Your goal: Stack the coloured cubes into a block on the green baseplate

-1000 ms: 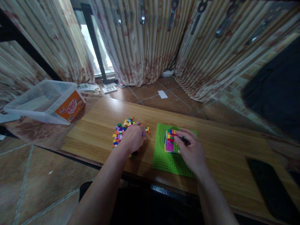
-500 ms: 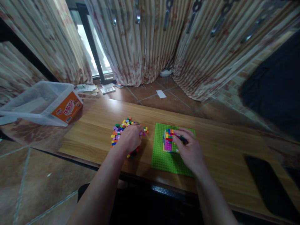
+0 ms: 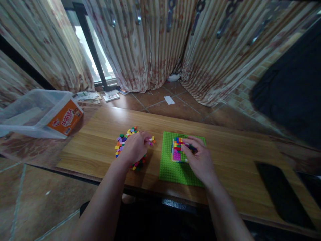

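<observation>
My left hand point(image 3: 135, 146) is over a loose heap of small colourful toy bricks point(image 3: 120, 146), its fingers curled together among them. Whatever its fingertips pinch is hidden. To the right, a low block built of toy bricks point(image 3: 177, 155) sits on a green studded baseplate point(image 3: 167, 170). Magenta studs show at its near side, with red, yellow, blue and orange rows behind. My right hand point(image 3: 199, 158) grips the right side of this brick block, thumb on top and fingers round the far side. Part of the block is covered by that hand.
Both hands work above a wooden table point(image 3: 95, 147). A clear plastic bin point(image 3: 32, 129) with an orange label stands at the left. Near the right end lies a black flat slab point(image 3: 282, 194). Striped curtains point(image 3: 140, 50) hang beyond, and papers point(image 3: 111, 97) lie on the floor.
The whole view has shifted slightly, so everything sits a little further left. My left hand stays at the brick heap with its fingers slightly moved; my right hand keeps its place at the block.
</observation>
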A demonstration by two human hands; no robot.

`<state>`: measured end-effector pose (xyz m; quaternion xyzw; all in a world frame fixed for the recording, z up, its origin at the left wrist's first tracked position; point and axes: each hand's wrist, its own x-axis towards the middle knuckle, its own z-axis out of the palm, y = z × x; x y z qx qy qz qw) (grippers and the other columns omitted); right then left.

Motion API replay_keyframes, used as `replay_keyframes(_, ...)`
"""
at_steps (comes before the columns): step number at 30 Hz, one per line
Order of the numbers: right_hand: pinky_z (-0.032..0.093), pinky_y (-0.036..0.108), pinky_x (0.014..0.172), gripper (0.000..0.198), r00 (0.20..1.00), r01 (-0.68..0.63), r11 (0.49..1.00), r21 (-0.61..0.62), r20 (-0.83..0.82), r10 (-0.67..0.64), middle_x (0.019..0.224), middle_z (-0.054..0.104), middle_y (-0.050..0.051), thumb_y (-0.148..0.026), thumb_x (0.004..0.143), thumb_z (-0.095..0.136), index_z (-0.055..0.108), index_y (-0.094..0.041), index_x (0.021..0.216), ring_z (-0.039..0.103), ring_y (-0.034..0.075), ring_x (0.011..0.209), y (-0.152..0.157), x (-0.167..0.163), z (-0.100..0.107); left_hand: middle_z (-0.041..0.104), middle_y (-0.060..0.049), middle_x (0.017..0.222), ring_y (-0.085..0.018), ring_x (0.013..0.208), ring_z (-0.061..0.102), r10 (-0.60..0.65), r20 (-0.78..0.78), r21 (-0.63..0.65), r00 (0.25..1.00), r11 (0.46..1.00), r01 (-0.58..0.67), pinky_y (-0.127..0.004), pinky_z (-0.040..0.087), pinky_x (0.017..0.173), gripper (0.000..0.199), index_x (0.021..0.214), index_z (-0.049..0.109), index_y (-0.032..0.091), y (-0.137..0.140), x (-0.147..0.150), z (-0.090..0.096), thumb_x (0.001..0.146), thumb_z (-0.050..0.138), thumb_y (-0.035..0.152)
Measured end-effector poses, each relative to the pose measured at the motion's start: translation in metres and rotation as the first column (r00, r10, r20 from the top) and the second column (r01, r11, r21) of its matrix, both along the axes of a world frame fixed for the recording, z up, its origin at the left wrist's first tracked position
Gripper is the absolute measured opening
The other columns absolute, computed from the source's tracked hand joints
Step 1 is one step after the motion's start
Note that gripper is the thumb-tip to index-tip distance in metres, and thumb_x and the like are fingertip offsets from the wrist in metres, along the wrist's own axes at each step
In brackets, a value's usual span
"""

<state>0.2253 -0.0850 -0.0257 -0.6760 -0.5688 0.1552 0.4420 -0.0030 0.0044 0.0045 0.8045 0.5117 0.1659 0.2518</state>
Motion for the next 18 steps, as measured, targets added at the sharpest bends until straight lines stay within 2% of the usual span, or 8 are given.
replay_keyframes(3,0.041,0.054,0.104,0.023,0.993,0.083,0.995,0.06,0.084,-0.088,0.123,0.062,0.011,-0.038,0.089,0.061,0.074,-0.025,0.103,0.057,0.028,0.117,-0.004,-0.006,0.011,0.074,-0.004,0.083,-0.017,0.079,0.066,-0.011,0.331,-0.146,0.944,0.987,0.062,-0.029,0.05,0.077,0.011,0.087,0.071,0.017,0.002,0.001,0.0,0.079,0.063,0.017)
replay_keyframes(5,0.038,0.055,0.107,0.02,0.983,0.106,0.984,0.144,0.136,-0.126,0.126,0.061,0.01,-0.036,0.089,0.062,0.074,-0.027,0.103,0.054,0.029,0.122,-0.008,-0.012,0.023,0.073,-0.004,0.084,-0.016,0.077,0.065,0.045,0.559,-0.259,0.828,0.958,0.123,-0.028,0.05,0.076,0.014,0.089,0.071,0.015,0.0,0.003,0.002,0.076,0.069,0.02)
replay_keyframes(6,0.04,0.053,0.107,0.019,0.987,0.072,0.982,0.173,0.13,-0.095,0.126,0.062,0.008,-0.035,0.09,0.062,0.073,-0.029,0.104,0.054,0.028,0.122,-0.01,-0.015,0.028,0.073,-0.004,0.085,-0.015,0.077,0.065,0.09,0.652,-0.314,0.752,0.936,0.16,-0.028,0.05,0.076,0.017,0.09,0.071,0.015,-0.002,0.006,0.003,0.074,0.072,0.021)
replay_keyframes(8,0.046,0.047,0.102,0.019,0.997,-0.065,0.982,0.179,0.061,0.055,0.124,0.064,0.005,-0.032,0.091,0.062,0.072,-0.033,0.108,0.059,0.024,0.117,-0.014,-0.023,0.037,0.073,-0.003,0.086,-0.013,0.078,0.064,0.193,0.775,-0.408,0.602,0.88,0.242,-0.027,0.051,0.079,0.023,0.091,0.072,0.015,-0.009,0.013,0.007,0.07,0.078,0.022)
replay_keyframes(10,0.05,0.043,0.097,0.023,0.979,-0.198,0.964,0.175,-0.01,0.203,0.121,0.066,0.003,-0.029,0.09,0.064,0.07,-0.035,0.112,0.062,0.021,0.112,-0.016,-0.029,0.041,0.073,-0.003,0.087,-0.012,0.079,0.065,0.29,0.823,-0.483,0.489,0.81,0.332,-0.027,0.051,0.081,0.026,0.091,0.074,0.015,-0.016,0.022,0.01,0.066,0.081,0.019)
replay_keyframes(12,0.051,0.042,0.095,0.026,0.959,-0.265,0.946,0.185,-0.054,0.279,0.116,0.069,0.001,-0.028,0.089,0.066,0.069,-0.035,0.114,0.064,0.02,0.109,-0.017,-0.033,0.041,0.074,-0.003,0.086,-0.012,0.078,0.065,0.38,0.828,-0.543,0.412,0.724,0.425,-0.026,0.051,0.079,0.027,0.09,0.076,0.015,-0.024,0.032,0.013,0.064,0.083,0.017)
replay_keyframes(15,0.054,0.039,0.088,0.02,0.957,-0.245,0.949,0.199,-0.107,0.269,0.104,0.073,0.001,-0.028,0.09,0.065,0.071,-0.033,0.108,0.067,0.02,0.099,-0.017,-0.034,0.04,0.074,-0.004,0.085,-0.012,0.077,0.066,0.482,0.806,-0.591,0.344,0.618,0.519,-0.025,0.051,0.076,0.026,0.088,0.077,0.015,-0.032,0.044,0.014,0.063,0.085,0.016)
replay_keyframes(18,0.055,0.036,0.08,0.013,0.965,-0.203,0.961,0.188,-0.127,0.229,0.095,0.073,0.0,-0.03,0.089,0.066,0.072,-0.031,0.1,0.068,0.019,0.089,-0.017,-0.028,0.039,0.074,-0.003,0.086,-0.012,0.077,0.066,0.533,0.784,-0.607,0.316,0.557,0.566,-0.026,0.051,0.076,0.026,0.087,0.076,0.016,-0.036,0.052,0.013,0.062,0.085,0.014)
